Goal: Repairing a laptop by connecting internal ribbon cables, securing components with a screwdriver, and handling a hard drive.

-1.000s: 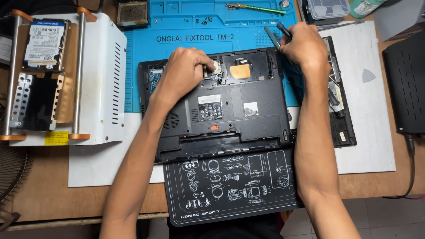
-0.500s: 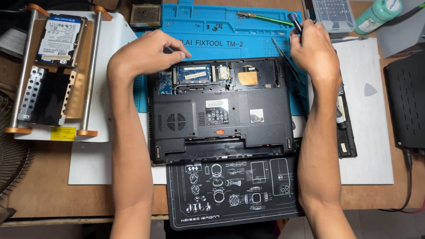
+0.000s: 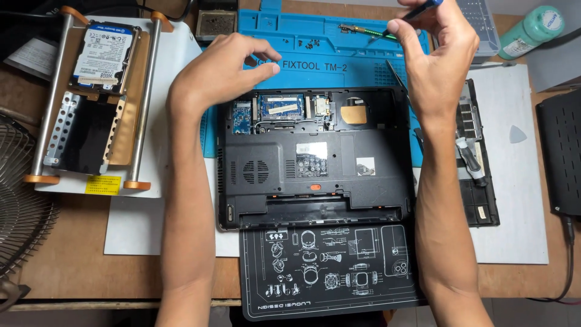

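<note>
My left hand (image 3: 221, 69) hovers over the blue mat (image 3: 363, 45), just beyond the far left corner of the laptop (image 3: 315, 163). Its fingers are loosely curled, thumb and forefinger drawn close together near the mat's printed strip; I cannot tell whether anything small sits between them. The laptop lies upside down, just nearer to me than that hand, its far edge under my fingertips' line and its open bay (image 3: 281, 112) showing blue circuit boards right below my knuckles.

My right hand (image 3: 436, 57) is raised beyond the laptop's far right corner, closed in a pinch around a screwdriver (image 3: 420, 9) with a blue handle, thumb and fingers gripping the shaft. My right forearm runs down along the laptop's right edge, covering part of it.

A few loose screws (image 3: 311, 43) lie on the mat beyond the laptop, between my two hands. A black mat with white drawings (image 3: 330, 269) lies against the laptop's near edge. Left of the laptop, well apart, a white stand (image 3: 175, 79) carries a hard drive (image 3: 103, 57). Right of the laptop, past my arm, a black cover (image 3: 478, 157) lies on a white sheet (image 3: 514, 200), and a green bottle (image 3: 532, 27) stands beyond the far right corner.
</note>
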